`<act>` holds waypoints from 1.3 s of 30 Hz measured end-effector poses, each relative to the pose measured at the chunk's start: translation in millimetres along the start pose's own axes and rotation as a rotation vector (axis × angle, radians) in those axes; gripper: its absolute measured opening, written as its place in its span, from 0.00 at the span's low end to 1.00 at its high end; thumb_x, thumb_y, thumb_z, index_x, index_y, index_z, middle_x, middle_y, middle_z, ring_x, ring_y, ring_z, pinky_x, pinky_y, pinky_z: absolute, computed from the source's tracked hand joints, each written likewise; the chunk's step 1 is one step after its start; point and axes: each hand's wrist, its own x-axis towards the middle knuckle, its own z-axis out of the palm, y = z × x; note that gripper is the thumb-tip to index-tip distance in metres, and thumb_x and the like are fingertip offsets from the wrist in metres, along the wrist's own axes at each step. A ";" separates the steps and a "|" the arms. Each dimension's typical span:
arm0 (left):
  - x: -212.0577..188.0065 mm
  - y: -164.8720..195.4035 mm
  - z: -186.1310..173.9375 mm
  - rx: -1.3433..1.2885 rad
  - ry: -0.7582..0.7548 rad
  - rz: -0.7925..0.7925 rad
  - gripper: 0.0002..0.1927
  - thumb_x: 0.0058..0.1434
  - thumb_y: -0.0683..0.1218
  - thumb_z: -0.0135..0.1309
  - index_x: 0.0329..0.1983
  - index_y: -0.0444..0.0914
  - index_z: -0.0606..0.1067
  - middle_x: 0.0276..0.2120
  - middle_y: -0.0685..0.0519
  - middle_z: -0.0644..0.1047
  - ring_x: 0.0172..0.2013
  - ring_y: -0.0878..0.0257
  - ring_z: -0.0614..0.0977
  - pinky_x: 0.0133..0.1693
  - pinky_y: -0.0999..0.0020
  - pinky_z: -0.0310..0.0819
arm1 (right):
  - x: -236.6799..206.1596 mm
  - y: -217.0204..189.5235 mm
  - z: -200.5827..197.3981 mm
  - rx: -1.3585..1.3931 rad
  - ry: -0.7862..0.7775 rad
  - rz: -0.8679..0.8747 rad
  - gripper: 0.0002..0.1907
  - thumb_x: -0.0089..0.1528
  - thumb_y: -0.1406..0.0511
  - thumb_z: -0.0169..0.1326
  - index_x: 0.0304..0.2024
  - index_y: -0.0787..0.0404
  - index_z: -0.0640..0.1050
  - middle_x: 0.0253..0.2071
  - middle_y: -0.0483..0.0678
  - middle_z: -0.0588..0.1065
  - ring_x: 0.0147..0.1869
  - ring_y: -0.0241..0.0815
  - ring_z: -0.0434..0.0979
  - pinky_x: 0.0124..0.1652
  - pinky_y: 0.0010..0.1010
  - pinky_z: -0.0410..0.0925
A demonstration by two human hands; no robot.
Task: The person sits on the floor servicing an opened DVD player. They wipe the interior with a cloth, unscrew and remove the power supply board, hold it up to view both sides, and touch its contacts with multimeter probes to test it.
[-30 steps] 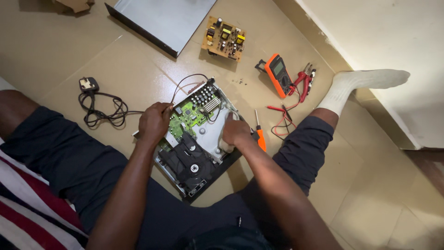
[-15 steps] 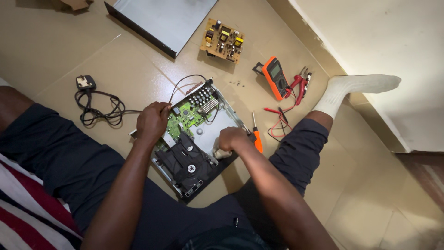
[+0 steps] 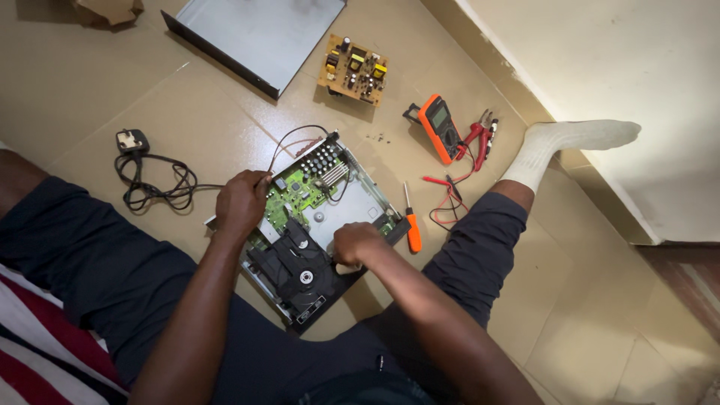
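- The right hand [image 3: 354, 244] lies knuckles-up, fingers curled, on the near edge of the opened disc player with grey metal chassis [image 3: 360, 202]; whether they pinch anything cannot be told.
- The left hand [image 3: 241, 202] wraps bent fingers over the chassis's left rim, beside the green circuit board [image 3: 294, 196].
- Between both hands sits the black disc drive [image 3: 296, 266].
- Just past the right fingers lies an orange-handled screwdriver [image 3: 411, 229].
- Further off: orange multimeter [image 3: 439, 127], tan power board [image 3: 353, 69], grey metal cover [image 3: 259, 34].

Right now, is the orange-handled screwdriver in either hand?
No. The orange-handled screwdriver lies on the floor beside the opened player; the left hand and right hand rest on the chassis.
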 end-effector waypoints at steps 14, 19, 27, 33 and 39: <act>-6.2 44.3 -29.0 -0.008 -0.004 -0.031 0.13 0.69 0.52 0.52 0.48 0.44 0.83 0.45 0.47 0.82 0.44 0.45 0.82 0.45 0.52 0.75 | -4.0 107.9 65.5 0.951 0.283 -0.293 0.26 0.64 0.62 0.51 0.65 0.61 0.72 0.57 0.55 0.78 0.58 0.48 0.78 0.55 0.35 0.70; -7.6 86.1 -48.0 0.001 0.008 -0.019 0.13 0.70 0.53 0.53 0.47 0.44 0.83 0.45 0.47 0.82 0.45 0.45 0.82 0.45 0.53 0.76 | -57.4 155.1 145.1 2.013 0.367 -0.542 0.34 0.62 0.67 0.47 0.72 0.64 0.63 0.61 0.53 0.74 0.61 0.44 0.76 0.59 0.37 0.70; -4.5 168.1 -54.1 0.041 0.041 0.060 0.13 0.71 0.52 0.54 0.50 0.43 0.83 0.45 0.44 0.82 0.44 0.44 0.82 0.46 0.53 0.76 | -126.8 140.3 165.1 2.368 0.624 -0.592 0.31 0.63 0.62 0.48 0.69 0.64 0.66 0.58 0.53 0.75 0.57 0.45 0.76 0.56 0.38 0.69; -64.4 245.8 -104.4 0.079 -0.003 0.057 0.13 0.73 0.52 0.54 0.50 0.42 0.83 0.43 0.42 0.82 0.42 0.44 0.83 0.44 0.52 0.76 | -269.3 127.9 166.6 2.450 0.688 -0.570 0.29 0.65 0.58 0.49 0.66 0.63 0.68 0.55 0.53 0.75 0.54 0.46 0.76 0.54 0.40 0.69; -315.5 343.3 -322.9 -0.153 0.087 0.027 0.11 0.72 0.47 0.57 0.50 0.36 0.81 0.42 0.41 0.81 0.43 0.49 0.83 0.42 0.58 0.77 | -669.3 37.5 193.2 2.552 0.794 -0.605 0.28 0.66 0.55 0.50 0.64 0.63 0.70 0.52 0.53 0.76 0.51 0.47 0.76 0.51 0.41 0.68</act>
